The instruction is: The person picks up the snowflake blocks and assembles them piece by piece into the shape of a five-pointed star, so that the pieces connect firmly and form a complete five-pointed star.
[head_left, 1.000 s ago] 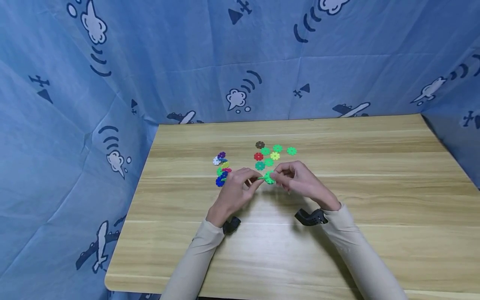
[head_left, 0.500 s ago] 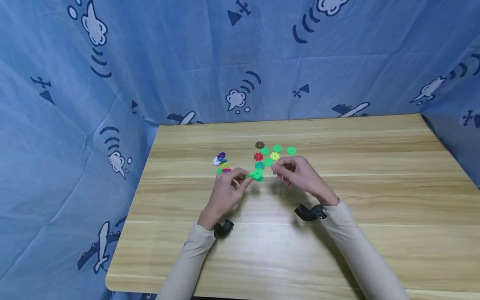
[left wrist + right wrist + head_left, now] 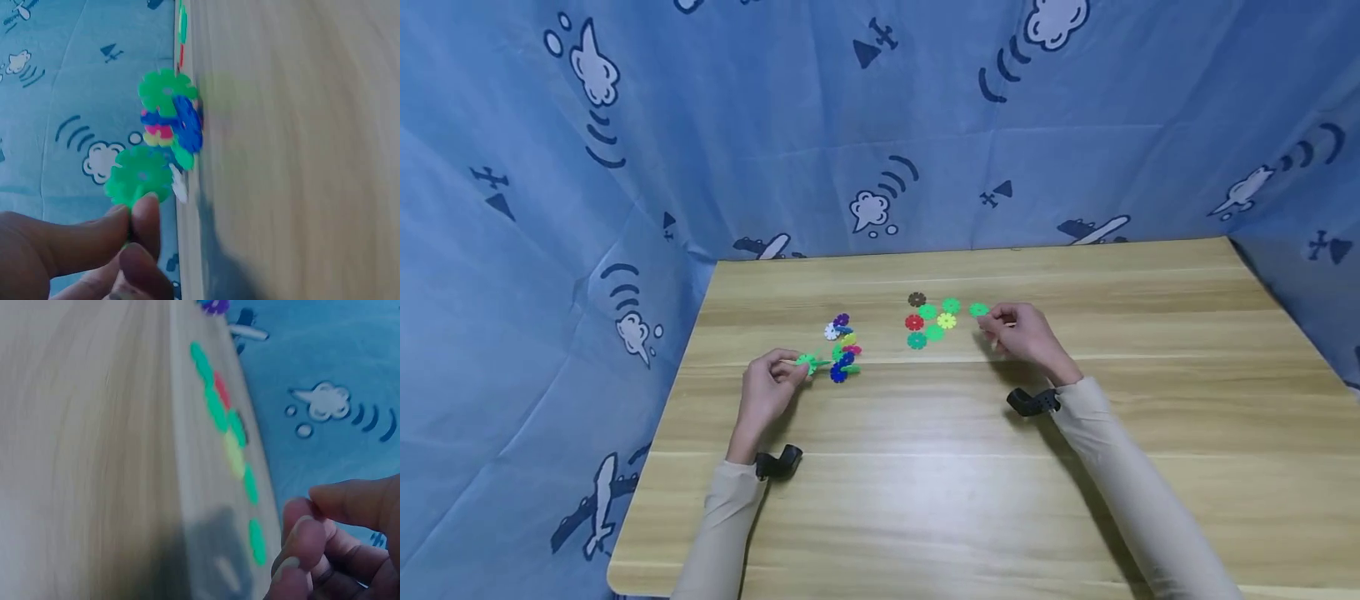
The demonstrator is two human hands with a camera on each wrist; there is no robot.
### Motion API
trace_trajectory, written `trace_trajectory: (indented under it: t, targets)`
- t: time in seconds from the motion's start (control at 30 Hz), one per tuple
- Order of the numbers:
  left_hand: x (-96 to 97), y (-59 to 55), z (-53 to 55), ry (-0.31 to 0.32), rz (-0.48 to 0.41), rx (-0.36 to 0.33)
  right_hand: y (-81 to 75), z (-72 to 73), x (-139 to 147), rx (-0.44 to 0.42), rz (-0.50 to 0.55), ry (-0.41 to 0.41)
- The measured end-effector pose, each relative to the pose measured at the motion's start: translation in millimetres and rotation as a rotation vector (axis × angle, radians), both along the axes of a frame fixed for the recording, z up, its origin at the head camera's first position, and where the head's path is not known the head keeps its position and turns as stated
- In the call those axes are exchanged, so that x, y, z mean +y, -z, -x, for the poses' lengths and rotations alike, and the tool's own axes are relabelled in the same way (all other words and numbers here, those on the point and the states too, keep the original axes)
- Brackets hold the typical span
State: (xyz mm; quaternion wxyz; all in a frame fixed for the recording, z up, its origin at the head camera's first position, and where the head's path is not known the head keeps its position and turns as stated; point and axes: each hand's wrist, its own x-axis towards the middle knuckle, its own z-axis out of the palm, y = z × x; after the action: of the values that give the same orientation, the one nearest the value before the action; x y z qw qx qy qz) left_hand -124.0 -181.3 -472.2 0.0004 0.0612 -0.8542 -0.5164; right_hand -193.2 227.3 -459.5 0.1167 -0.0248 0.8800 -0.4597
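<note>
My left hand (image 3: 767,392) pinches a notched green disc (image 3: 139,172) between thumb and fingers. In the head view a second green piece seems joined to it, pointing right. Close beside it stands a cluster of interlocked discs in dark blue (image 3: 838,374), green, pink, yellow, white and purple. My right hand (image 3: 1028,340) hovers just right of a loose green disc (image 3: 978,309). Its fingers (image 3: 305,536) are loosely bent, with nothing visible between them. In the right wrist view that green disc (image 3: 257,541) lies on the table, apart from the fingertips.
Several loose discs lie flat mid-table: a brown disc (image 3: 917,299), a red disc (image 3: 913,322), a yellow disc (image 3: 947,320), a teal disc (image 3: 917,340) and green ones. A blue printed curtain (image 3: 760,167) borders the wooden table (image 3: 925,500) behind and at the sides.
The left hand has carried the joined green discs leftward from the middle to beside the cluster. The right hand has let go of them and moved right, towards the rightmost loose green disc.
</note>
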Motion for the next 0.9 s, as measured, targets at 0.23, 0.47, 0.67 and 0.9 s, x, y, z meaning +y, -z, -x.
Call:
trace_trajectory:
  t: [0.23, 0.47, 0.67, 0.9]
  targets:
    - [-5.6, 3.3, 1.1, 0.041, 0.057, -0.121, 10.2, 12.9, 8, 0.033, -0.046, 0.018]
    - [-7.4, 3.1, 1.4, 0.005, 0.146, -0.096, 12.9, 22.8, 8, 0.031, -0.034, 0.029]
    - [5.7, -7.7, 4.2, 0.009, 0.284, 0.058, 17.3, 28.8, 8, 0.081, -0.083, 0.028]
    - [56.3, -23.7, 16.0, 0.163, 0.291, 0.181, 20.9, 31.7, 1, 0.145, -0.124, 0.021]
